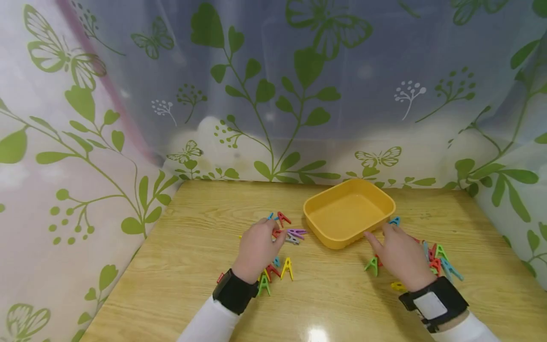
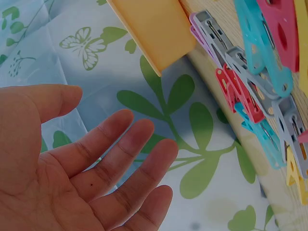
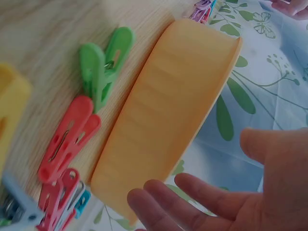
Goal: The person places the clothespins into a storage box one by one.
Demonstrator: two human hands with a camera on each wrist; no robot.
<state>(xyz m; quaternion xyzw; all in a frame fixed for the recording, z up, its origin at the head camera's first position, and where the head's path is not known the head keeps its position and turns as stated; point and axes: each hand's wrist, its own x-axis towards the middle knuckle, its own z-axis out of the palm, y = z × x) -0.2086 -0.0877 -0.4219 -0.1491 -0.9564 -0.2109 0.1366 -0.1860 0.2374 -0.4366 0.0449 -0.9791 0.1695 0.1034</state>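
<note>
- Tray (image 1: 346,216) of golden-yellow plastic, oblong with rounded corners, sat upright on the pale wooden table (image 1: 192,228), seemingly placed midway so both hands could reach it.
- Left of the tray, a purple plastic clothes peg (image 1: 297,232) lay close, and a yellow plastic clothes peg (image 1: 288,270) nearer the person.
- Right of the tray, a green plastic clothes peg (image 1: 373,266) lay near; a light-blue plastic clothes peg (image 1: 451,270) lay farther off, among mixed colours, apparently unsorted.
- Left hand (image 1: 256,249), left of the tray, had relaxed, parted fingers gripping nothing, probably leaving room for small pegs.
- Right hand (image 1: 401,256), beside the tray's right end, was likewise loose and ungripping; contact could not be told.
</note>
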